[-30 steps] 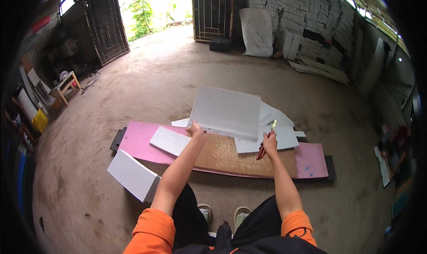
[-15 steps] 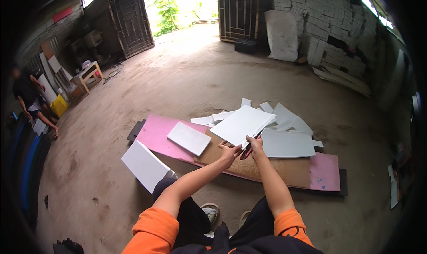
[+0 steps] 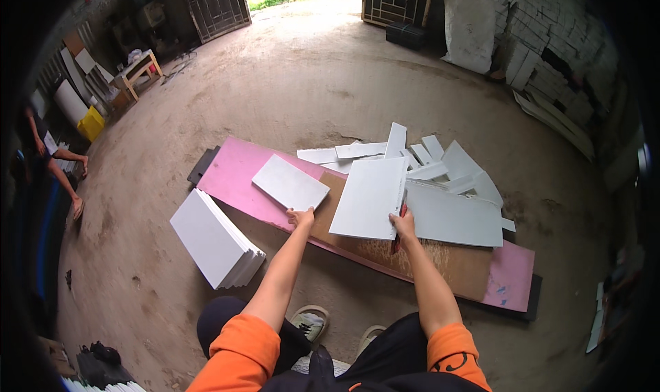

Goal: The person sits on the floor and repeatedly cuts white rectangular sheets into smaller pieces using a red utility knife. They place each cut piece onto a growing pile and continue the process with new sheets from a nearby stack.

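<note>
A: Big pink board (image 3: 237, 175) flat on the concrete floor (image 3: 309, 83), brown sheet (image 3: 440, 258) across its middle. On top of that, a white rectangular panel (image 3: 369, 198), lying flat, long edges running away from the body.

B: Smaller white panel (image 3: 289, 182) further left, resting on the pink. Stack of white panels (image 3: 214, 237) off the near-left edge, on the floor. Heap of white offcuts (image 3: 440, 160) beyond and to the right.

A: Hands?

B: Right hand (image 3: 403, 225) at the near right corner of the white rectangular panel, touching its edge, closed around a red-handled knife (image 3: 399, 228) held along that edge. Left hand (image 3: 301, 218) on the near corner of the smaller white panel, fingers bent down on it; grip or mere press, cannot tell.

A: Handling?

B: Probably light and stiff, foam-board-like. Smooth face, so likely to slide on the brown sheet unless pinned. Edges and corners likely to dent or snap. Best taken flat, by two opposite long edges, away from the blade.
</note>
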Tool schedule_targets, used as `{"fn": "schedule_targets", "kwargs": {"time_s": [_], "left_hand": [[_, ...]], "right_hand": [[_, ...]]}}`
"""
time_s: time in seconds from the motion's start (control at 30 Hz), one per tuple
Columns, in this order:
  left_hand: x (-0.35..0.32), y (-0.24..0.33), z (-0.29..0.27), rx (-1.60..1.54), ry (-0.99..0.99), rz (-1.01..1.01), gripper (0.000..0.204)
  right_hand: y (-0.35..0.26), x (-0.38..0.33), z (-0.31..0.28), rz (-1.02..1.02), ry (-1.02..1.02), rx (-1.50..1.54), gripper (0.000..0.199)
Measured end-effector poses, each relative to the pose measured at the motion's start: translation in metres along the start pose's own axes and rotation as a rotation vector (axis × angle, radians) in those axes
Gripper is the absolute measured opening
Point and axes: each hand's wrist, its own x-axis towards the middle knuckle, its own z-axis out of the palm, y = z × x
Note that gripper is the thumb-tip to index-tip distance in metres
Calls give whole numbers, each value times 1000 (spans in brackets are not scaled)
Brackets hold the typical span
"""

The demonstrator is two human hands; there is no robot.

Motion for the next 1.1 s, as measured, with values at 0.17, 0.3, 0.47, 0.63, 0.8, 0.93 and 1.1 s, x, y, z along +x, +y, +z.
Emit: {"fn": "schedule_targets", "kwargs": {"time_s": [0.17,0.3,0.47,0.63,0.8,0.93,1.1], "left_hand": [[11,4,18,25,104,-223,76],[57,-4,-9,-72,-97,-93,57],[43,41,-33,-204,-221,147,18],[19,106,-88,-117,-501,303,19],[-31,86,-119,-72,-1015,240,32],[-47,39,-112,155,-1157,278,39],[-65,-9,-77,204,-1070,331,50]], "right_hand": [[25,-3,-9,40,-68,41,41],[22,-14,-2,53,-171,274,42],[34,-14,2,136,-94,-217,45],[30,4,4,-43,259,-417,33],[-48,-34,9,233,-260,397,36],[-70,-60,14,184,-455,281,52],[-15,-55,20,86,-210,101,51]]}}
